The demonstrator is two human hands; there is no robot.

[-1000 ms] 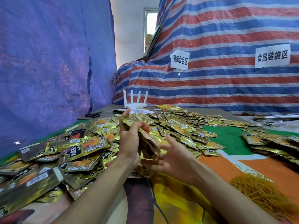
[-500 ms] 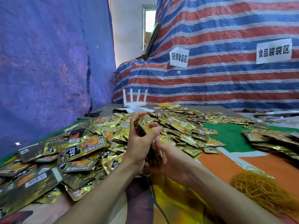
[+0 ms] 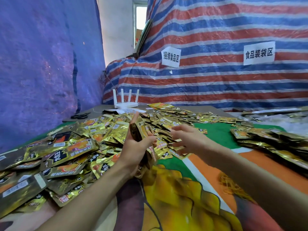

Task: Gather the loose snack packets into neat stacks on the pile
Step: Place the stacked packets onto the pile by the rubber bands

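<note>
Left hand [image 3: 135,148]: fingers and thumb curled round a small stack [image 3: 136,131] of packets, held on edge over the near side of the pile [image 3: 86,140].
Right hand [image 3: 188,139]: fingers spread wide, holding nothing, above loose packets [image 3: 164,130] just right of the stack.
Done: one handful squared up; a flatter heap [image 3: 266,140] lies well apart at the right (sorted or not, I cannot tell).
Left: most of the pile looks jumbled, so probably early.
</note>
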